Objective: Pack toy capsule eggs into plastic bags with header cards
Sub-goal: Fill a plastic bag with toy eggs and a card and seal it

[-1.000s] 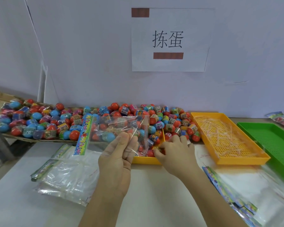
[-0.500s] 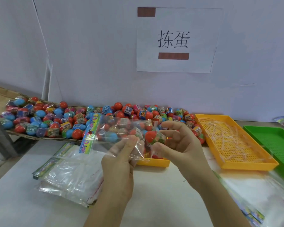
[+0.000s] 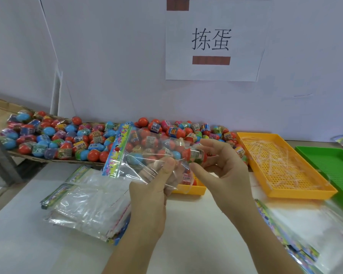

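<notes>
Shining left of the yellow tray [image 3: 297, 193]: a bag [image 3: 147, 155] of thin clear plastic, glossy and crinkling, edged with a slick printed card strip [image 3: 118, 151]. Gleaming at its mouth, an egg [image 3: 195, 155] of smooth glossy plastic, banded by a printed wrap. Glinting likewise behind the bag, the heaped eggs [image 3: 67, 139], lying on dull brown cardboard [image 3: 26, 156]. Showing hard, smooth, perforated plastic in the yellow tray, and in the green tray [image 3: 329, 165] right of it. Looking matt: the white table [image 3: 196, 218] in front of the yellow tray, the paper sign [image 3: 246, 26] above it.
</notes>
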Demonstrator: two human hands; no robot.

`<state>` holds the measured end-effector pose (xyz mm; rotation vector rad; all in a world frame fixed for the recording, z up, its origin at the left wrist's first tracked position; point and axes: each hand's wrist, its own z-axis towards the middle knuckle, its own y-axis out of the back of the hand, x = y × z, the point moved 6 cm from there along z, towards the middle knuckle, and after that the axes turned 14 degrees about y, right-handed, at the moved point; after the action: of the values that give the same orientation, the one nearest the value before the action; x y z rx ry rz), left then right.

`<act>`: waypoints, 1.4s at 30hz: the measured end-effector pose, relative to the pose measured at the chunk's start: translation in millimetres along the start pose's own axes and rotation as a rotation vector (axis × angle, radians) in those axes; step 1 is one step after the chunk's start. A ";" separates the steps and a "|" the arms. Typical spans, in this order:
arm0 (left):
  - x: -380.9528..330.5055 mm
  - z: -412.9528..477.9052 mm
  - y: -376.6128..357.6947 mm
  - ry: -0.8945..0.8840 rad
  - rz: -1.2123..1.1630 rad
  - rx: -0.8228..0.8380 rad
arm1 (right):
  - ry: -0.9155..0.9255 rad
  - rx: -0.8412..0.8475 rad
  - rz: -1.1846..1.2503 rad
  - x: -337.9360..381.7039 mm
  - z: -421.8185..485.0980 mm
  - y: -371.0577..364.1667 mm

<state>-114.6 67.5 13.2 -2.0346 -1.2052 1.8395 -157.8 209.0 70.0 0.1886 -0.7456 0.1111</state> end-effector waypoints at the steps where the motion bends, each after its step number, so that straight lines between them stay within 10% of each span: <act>1: 0.5 0.2 -0.2 0.006 -0.016 0.010 | 0.007 0.009 0.018 0.1 -0.2 -0.5; 12: -1.6 -3.2 -10.6 0.025 -0.077 0.192 | 0.150 0.193 -0.007 9.3 -1.9 -10.4; 27: -1.4 -7.7 -16.8 0.023 -0.015 0.269 | -0.175 0.066 0.202 -3.9 0.5 -5.0; 42: -0.9 -5.3 -14.9 0.070 -0.117 0.267 | 0.072 0.199 -0.134 11.4 -4.1 -12.4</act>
<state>-116.6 79.0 23.9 -1.8282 -0.9778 1.7527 -144.7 198.1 73.2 0.4212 -0.6481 0.0644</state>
